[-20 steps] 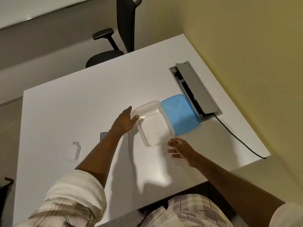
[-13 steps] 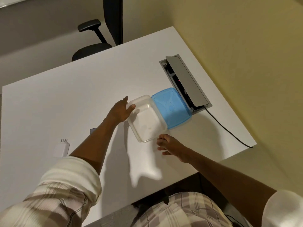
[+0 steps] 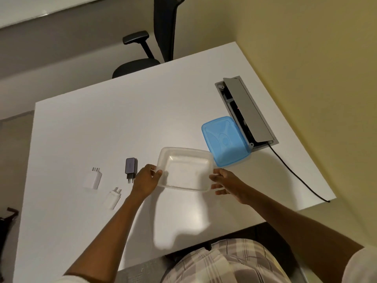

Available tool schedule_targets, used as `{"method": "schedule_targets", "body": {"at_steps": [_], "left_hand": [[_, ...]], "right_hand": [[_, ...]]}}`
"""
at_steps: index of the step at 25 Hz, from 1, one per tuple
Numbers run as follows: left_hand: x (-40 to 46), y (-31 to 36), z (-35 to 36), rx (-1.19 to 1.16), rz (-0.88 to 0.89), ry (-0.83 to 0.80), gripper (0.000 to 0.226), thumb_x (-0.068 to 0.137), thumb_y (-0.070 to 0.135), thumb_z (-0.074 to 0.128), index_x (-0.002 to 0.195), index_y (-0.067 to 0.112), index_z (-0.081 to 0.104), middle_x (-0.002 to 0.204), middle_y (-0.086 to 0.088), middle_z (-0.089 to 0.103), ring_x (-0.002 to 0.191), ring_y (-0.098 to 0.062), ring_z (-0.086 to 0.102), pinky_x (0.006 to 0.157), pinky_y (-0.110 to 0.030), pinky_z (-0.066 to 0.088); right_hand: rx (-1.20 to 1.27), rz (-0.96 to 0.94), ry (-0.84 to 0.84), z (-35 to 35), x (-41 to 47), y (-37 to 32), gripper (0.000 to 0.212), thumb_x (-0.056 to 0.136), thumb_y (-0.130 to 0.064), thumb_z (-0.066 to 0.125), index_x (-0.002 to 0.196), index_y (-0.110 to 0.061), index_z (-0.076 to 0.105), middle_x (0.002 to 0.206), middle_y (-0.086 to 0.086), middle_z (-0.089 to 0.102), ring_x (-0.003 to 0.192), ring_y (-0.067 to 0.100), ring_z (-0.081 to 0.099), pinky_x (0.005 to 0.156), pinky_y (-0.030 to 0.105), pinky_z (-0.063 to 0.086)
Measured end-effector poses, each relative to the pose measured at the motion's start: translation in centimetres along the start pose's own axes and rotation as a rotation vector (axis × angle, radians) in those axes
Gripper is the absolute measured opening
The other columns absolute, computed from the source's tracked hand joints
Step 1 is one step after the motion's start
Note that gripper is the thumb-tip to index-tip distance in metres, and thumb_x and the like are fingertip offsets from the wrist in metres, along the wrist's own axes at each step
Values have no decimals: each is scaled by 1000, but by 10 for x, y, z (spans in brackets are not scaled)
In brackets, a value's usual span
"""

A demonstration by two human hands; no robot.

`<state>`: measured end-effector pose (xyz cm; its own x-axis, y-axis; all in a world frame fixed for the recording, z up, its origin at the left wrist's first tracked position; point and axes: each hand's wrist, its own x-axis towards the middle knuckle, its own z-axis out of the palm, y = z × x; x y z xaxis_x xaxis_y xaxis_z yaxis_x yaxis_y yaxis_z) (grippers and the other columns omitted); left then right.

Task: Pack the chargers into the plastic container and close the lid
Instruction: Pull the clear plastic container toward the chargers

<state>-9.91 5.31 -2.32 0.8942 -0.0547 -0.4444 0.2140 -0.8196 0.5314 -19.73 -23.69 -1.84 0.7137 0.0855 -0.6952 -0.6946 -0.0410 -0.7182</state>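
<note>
A white table (image 3: pixel 102 123) fills most of the view, with a yellowish wall on its right side and a grey floor beyond its far edge, where a black office chair (image 3: pixel 146 56) stands close to the tabletop. Near the table's right edge a grey cable box (image 3: pixel 251 113) is sunk into the surface with its flap raised, and a black cable (image 3: pixel 295 174) runs from it across the white top to the near right edge. The clear plastic container (image 3: pixel 184 169), open and empty, sits near the middle of the table between both hands. The left hand (image 3: pixel 145 181) grips its left rim, thumb over the edge and fingers closed against the wall; the right hand (image 3: pixel 226 183) touches its right side with the fingers loosely spread, thumb at the rim, not visibly clamped. The blue lid (image 3: pixel 224 140) lies flat on the table just beyond the container's far right corner, reaching the edge of the cable box. Three chargers lie to the left of the left hand: a dark charger (image 3: pixel 130 167) just beside the knuckles, a small white charger (image 3: pixel 113 198) nearer the forearm, and a larger white charger (image 3: pixel 92 178) furthest left, all apart from one another and outside the container. A checked garment shows at the bottom edge
</note>
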Motion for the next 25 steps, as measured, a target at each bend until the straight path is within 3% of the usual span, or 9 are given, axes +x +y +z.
{"method": "schedule_targets", "body": {"at_steps": [4, 8, 17, 19, 22, 25], "left_hand": [[-31, -20, 11, -170, -116, -2, 26, 94, 35, 61, 107, 13, 57, 106, -8, 70, 93, -29, 68, 86, -39, 51], [-49, -28, 20, -282, -168, -3, 38, 92, 37, 63, 123, 16, 54, 105, -8, 68, 93, -31, 69, 88, -48, 55], [-55, -32, 20, -254, -142, -28, 46, 92, 35, 63, 132, 16, 50, 107, -9, 66, 95, -34, 68, 90, -45, 54], [-57, -34, 18, -229, -130, -35, 49, 93, 35, 62, 135, 16, 48, 109, -8, 66, 101, -30, 65, 92, -39, 51], [-61, -37, 17, -181, -86, -69, 55, 94, 35, 59, 142, 15, 41, 103, -2, 61, 100, -24, 61, 86, -31, 46], [-70, -46, 13, -146, -61, -68, 53, 96, 34, 57, 143, 14, 41, 96, 2, 61, 93, -18, 57, 84, -27, 42]], "right_hand": [[-119, -22, 11, -1, 9, -8, 54, 92, -45, 60, 135, -16, 49, 119, 5, 65, 105, 22, 65, 90, 40, 58], [-219, -22, 76, 3, 18, -15, 46, 93, -41, 59, 131, -14, 51, 110, 6, 65, 96, 21, 65, 81, 35, 58], [-356, -7, 199, 17, 23, -18, 42, 95, -31, 58, 131, -10, 49, 103, 7, 62, 85, 19, 63, 74, 33, 57], [-375, 6, 206, 20, 23, -18, 44, 95, -30, 58, 133, -10, 48, 112, 9, 61, 91, 21, 63, 79, 35, 56], [-480, -4, 283, 23, 22, -17, 48, 94, -28, 60, 136, -8, 47, 129, 13, 59, 116, 28, 58, 97, 38, 47], [-574, -187, 521, 35, 18, -20, 41, 92, -18, 64, 128, -3, 52, 124, 18, 60, 116, 33, 57, 97, 40, 45]]}}
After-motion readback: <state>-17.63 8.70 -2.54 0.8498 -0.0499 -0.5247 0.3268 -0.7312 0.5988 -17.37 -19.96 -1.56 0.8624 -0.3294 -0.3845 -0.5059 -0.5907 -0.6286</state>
